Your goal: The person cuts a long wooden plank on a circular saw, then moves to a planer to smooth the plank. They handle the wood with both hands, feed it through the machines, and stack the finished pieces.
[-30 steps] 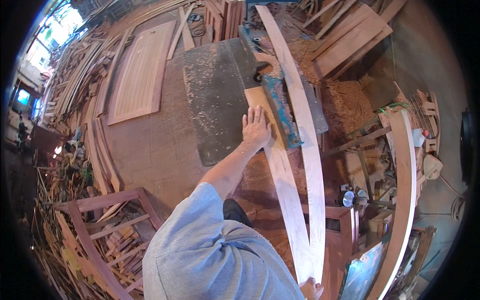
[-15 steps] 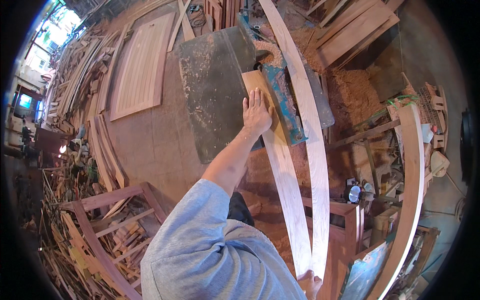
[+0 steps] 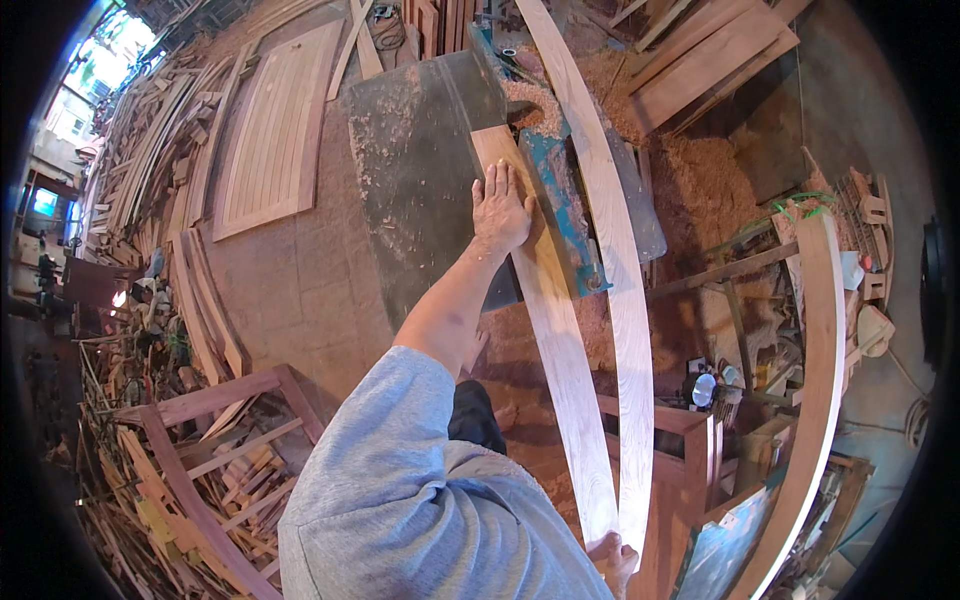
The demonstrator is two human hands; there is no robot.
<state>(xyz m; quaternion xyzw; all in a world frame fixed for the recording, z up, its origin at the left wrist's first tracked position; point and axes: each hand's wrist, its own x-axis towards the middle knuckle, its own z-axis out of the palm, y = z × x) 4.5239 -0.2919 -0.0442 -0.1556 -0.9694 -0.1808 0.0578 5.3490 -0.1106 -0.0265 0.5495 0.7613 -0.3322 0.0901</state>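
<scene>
A long pale wooden board runs from the dark metal table of a woodworking machine back toward my body. Flat on the upper face of its far part lies my left hand, fingers stretched forward and thumb to the right. My right hand, at the bottom of the view, is closed round the board's near end; some of its fingers are hidden. Blue metal parts with shavings on them stand along the board's right side. A second long board passes over them and nearly meets the first near my right hand.
A slatted wooden door panel lies on the floor at far left. Wooden frames and offcuts crowd the near left. A thick curved-looking beam stands at right, and sawdust is heaped beyond the machine.
The held board has slid slightly farther onto the machine table and a little to the left. Both hands keep their places on it.
</scene>
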